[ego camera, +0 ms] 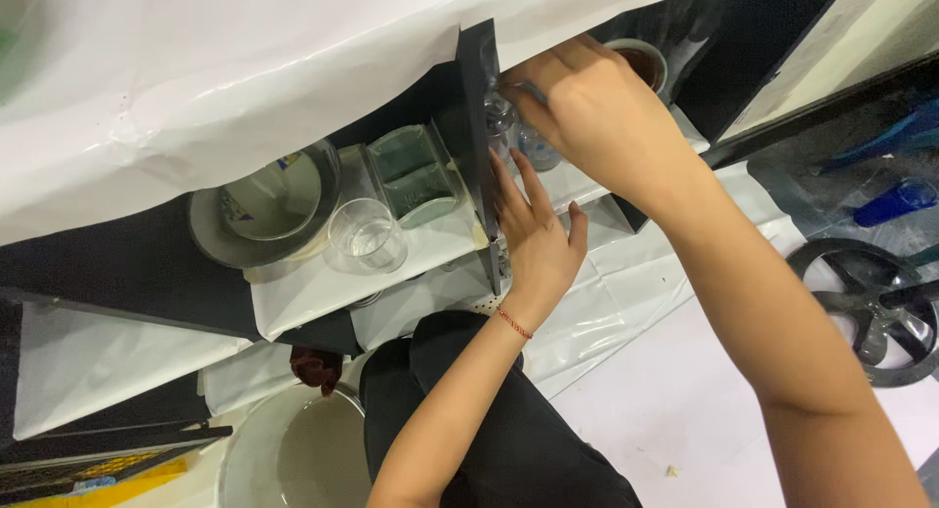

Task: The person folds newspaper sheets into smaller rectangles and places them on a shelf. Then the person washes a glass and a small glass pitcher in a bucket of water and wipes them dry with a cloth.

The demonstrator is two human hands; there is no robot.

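Shelf [323, 283]: white-lined, with black divider [477, 127].
Bowl [264, 210]: lying tilted, left compartment.
Tumbler [367, 236]: just beside bowl.
Right hand [587, 112]: fingers closed around small glass [501, 117] (right of divider).
Left hand [533, 239]: fingers open, flat against divider's edge.

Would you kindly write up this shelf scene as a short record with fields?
Setting: black shelf unit lined with white sheeting, seen from above
Left hand: laid flat against the black divider's edge, red string bracelet at the wrist
Right hand: reaching into the right compartment, fingers at a small clear bottle; grip unclear
Left compartment: round dish, clear glass tumbler, square glass container
Right compartment, rear: round cup
Floor at right: black fan
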